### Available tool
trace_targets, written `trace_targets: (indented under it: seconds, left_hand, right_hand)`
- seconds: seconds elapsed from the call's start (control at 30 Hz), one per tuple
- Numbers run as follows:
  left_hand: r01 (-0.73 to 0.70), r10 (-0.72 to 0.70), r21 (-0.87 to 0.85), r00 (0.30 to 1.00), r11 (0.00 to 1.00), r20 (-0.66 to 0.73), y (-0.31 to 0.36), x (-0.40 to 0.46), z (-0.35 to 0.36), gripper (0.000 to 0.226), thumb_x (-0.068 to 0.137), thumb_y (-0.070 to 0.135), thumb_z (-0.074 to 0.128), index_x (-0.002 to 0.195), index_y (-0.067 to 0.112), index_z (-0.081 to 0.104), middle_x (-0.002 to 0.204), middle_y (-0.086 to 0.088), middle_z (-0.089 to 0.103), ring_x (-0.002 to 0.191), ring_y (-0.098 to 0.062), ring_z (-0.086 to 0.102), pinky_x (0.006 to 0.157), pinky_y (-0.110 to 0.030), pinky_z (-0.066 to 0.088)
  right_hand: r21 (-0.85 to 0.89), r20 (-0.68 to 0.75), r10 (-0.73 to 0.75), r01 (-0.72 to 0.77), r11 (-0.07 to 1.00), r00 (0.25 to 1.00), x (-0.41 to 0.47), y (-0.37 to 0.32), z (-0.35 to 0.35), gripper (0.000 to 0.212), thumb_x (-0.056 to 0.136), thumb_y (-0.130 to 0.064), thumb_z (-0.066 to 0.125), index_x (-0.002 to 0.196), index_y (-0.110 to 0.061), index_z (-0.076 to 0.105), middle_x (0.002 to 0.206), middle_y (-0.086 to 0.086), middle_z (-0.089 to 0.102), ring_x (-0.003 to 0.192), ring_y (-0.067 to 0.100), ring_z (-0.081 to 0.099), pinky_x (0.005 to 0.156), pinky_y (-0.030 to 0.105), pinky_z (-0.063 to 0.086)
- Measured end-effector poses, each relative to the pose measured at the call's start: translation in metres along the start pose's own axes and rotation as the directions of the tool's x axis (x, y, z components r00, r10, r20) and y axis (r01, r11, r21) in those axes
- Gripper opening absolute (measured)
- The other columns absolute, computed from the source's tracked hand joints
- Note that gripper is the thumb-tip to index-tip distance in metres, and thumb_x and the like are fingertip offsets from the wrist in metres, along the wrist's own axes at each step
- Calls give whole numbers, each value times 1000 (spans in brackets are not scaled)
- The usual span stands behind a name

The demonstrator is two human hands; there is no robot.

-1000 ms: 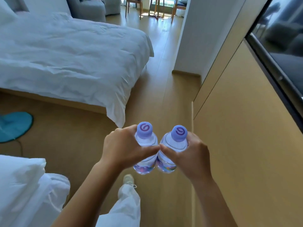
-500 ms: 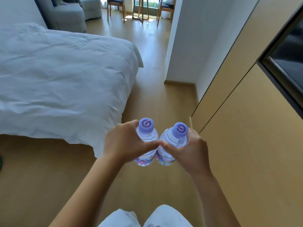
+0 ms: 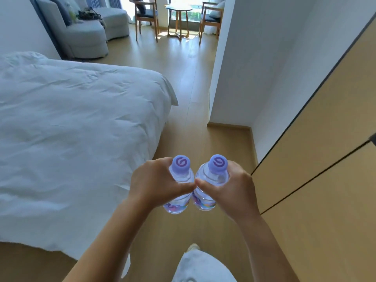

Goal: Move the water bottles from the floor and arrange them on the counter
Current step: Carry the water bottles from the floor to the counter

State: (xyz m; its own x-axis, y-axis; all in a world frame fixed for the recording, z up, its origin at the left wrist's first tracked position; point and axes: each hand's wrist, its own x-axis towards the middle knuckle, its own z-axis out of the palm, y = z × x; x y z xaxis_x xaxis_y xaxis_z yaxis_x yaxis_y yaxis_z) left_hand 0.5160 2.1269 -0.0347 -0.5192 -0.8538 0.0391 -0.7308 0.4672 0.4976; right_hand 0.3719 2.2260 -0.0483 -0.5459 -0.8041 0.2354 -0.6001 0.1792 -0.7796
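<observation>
While both water bottles (image 3: 180, 180) (image 3: 211, 182) ride upright, touching, at 6 o'clock, L hand (image 3: 156, 182) & R hand (image 3: 230, 190) fingers wrapped round each, keep caps up, grip firm; counter not in view.

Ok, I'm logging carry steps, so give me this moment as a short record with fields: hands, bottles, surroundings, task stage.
left hand: left hand holds the left bottle in a grip round its upper body
right hand: right hand holds the right bottle the same way
bottles: upright, purple caps, side by side above the wooden floor
surroundings: white bed to the left, wood-panelled wall to the right
task stage: both bottles in hand; no counter in view
</observation>
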Motion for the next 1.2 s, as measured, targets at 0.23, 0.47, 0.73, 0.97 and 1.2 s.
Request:
trace_targets:
  seconds: [0.23,0.47,0.73,0.97,1.2]
  left_hand:
    - [50,-55,-82,996,995,-64,20,135,8,56,47,73,53,78,28,65,68,10,66,71,-13,62,64,-28,50]
    - [63,-69,-90,995,994,-70,11,263,22,66,40,79,43,73,25,64,61,10,62,65,-13,60,58,-24,45]
    - [17,-20,-57,999,998,-39,-19,460,17,50,48,72,58,64,25,57,52,16,46,63,-18,55,57,-24,37]
    - [-63,62,-30,998,998,-20,-31,622,1,41,56,64,70,54,36,39,50,21,40,57,-11,48,49,-15,28]
    - [-72,72,-9,997,997,-19,-34,762,18,41,49,74,51,54,34,41,48,20,40,57,-13,50,49,-18,31]
  right_hand:
    - [22,22,-33,32,999,999,145,31,3,37,59,-39,83,85,-28,59,80,-4,63,77,19,60,70,39,51]
    - [10,87,6,-7,1000,996,269,60,30,35,58,-44,80,81,-27,60,78,-5,63,76,18,60,70,40,51]
    - [15,97,11,-12,1000,995,448,76,86,39,63,-44,80,89,-19,64,82,0,65,78,19,62,72,43,52]
    - [51,41,28,-30,998,999,597,82,124,34,61,-45,80,81,-40,53,80,-10,63,77,13,62,70,38,55]
    - [60,50,66,-69,996,997,737,119,151,36,61,-44,81,87,-26,64,80,-8,65,74,10,63,67,30,54]
